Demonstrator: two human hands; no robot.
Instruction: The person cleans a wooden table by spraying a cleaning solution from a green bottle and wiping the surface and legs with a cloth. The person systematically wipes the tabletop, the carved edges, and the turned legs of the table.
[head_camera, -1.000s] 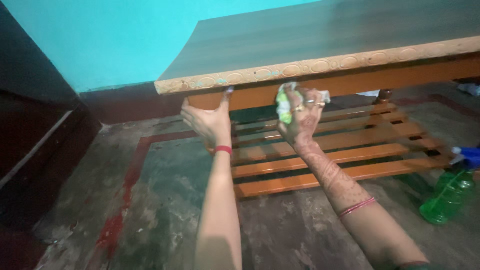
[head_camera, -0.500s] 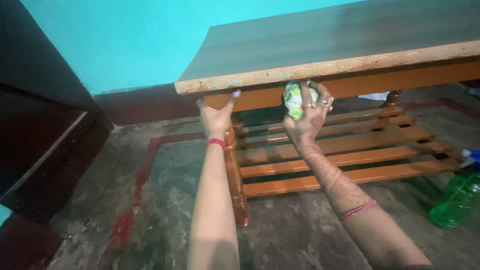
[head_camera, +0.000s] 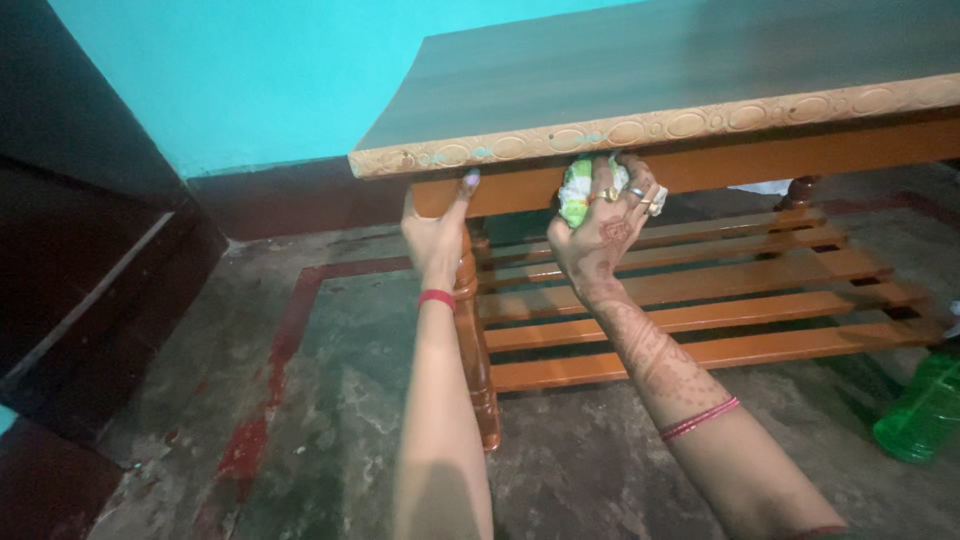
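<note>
Left hand (head_camera: 437, 235) grips the table (head_camera: 640, 75) corner at its orange frame, above the leg (head_camera: 478, 350). Right hand (head_camera: 600, 232), at 3 o'clock from it, presses a bunched cloth (head_camera: 577, 190) against the frame. Bottle (head_camera: 922, 408): 4 o'clock, on the floor.

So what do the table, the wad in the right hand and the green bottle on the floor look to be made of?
Table: seems wood or wood-look laminate, with a streaked grain top, glossy orange rails and a carved pale edge. Wad gripped by the right hand: looks like soft cloth, crumpled, green and white. Bottle: probably plastic, see-through green. The left hand holds the table's corner.
</note>
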